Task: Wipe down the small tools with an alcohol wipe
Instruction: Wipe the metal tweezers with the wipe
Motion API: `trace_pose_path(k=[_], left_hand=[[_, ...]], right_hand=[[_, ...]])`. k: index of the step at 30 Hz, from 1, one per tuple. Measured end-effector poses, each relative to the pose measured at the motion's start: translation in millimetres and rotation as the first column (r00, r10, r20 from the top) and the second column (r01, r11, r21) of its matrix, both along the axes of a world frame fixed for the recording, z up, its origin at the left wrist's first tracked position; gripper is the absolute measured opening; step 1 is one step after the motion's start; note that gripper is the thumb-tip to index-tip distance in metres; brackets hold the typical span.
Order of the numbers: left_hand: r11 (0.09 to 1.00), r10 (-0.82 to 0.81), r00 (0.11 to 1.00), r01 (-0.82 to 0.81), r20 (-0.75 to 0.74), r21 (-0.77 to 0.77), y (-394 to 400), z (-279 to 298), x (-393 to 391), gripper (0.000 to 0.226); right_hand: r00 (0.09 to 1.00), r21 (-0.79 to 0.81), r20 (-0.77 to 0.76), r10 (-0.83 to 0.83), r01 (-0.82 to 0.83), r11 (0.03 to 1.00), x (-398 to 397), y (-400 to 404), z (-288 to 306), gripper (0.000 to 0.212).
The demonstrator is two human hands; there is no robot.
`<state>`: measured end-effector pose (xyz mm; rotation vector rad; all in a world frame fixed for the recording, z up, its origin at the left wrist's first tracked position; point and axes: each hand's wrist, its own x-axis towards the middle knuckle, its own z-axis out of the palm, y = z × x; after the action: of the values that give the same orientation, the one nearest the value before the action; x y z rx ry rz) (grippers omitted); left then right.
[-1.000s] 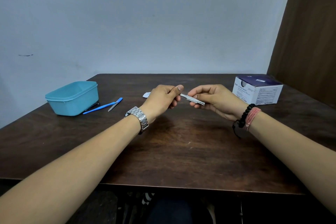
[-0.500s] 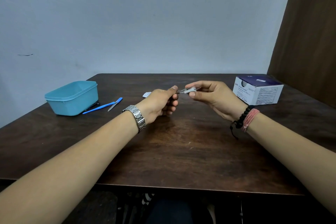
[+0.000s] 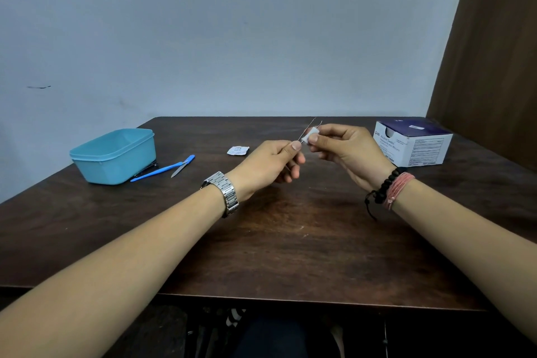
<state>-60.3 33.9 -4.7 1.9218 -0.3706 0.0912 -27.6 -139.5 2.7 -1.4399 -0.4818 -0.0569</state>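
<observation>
Tilted up now, the tweezers have swung from lying nearly level between the hands a second ago to pointing up and away toward the far wall, long axis steep, prongs splayed above. Left hand pinches their lower end; right hand pinches the white alcohol wipe around the shaft, above the table's middle. Wiping looks underway on this one; the blue scalpel and nail file at left, beside the teal tub, seem untouched yet.
</observation>
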Motion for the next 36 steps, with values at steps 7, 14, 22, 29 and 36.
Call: trace_pose_path(k=[7,14,22,29,36], left_hand=[[0.998,0.058,0.998,-0.058,0.016,0.034,2.1,-0.6,2.0,0.036],[0.991,0.062,0.996,-0.070,0.072,0.117,2.7,-2.9,3.6,0.037],[0.957,0.064,0.979,-0.115,0.193,0.267,1.8,-0.5,1.6,0.036],[0.971,0.008,0.989,-0.044,0.151,0.234,1.6,-4.3,4.8,0.035],[0.977,0.005,0.992,-0.031,0.126,0.209,1.4,-4.4,4.4,0.038]], right_hand=[[0.993,0.040,-0.072,0.092,-0.089,0.995,-2.5,2.2,1.9,0.021],[0.985,0.043,-0.126,0.121,-0.116,0.992,-4.0,1.1,2.5,0.022],[0.989,0.054,-0.108,0.103,-0.097,0.994,-4.9,2.4,1.7,0.009],[0.992,0.081,-0.093,0.082,-0.074,0.994,-5.7,1.9,1.8,0.016],[0.999,0.104,-0.036,0.030,-0.026,0.994,-4.8,-0.9,8.1,0.022]])
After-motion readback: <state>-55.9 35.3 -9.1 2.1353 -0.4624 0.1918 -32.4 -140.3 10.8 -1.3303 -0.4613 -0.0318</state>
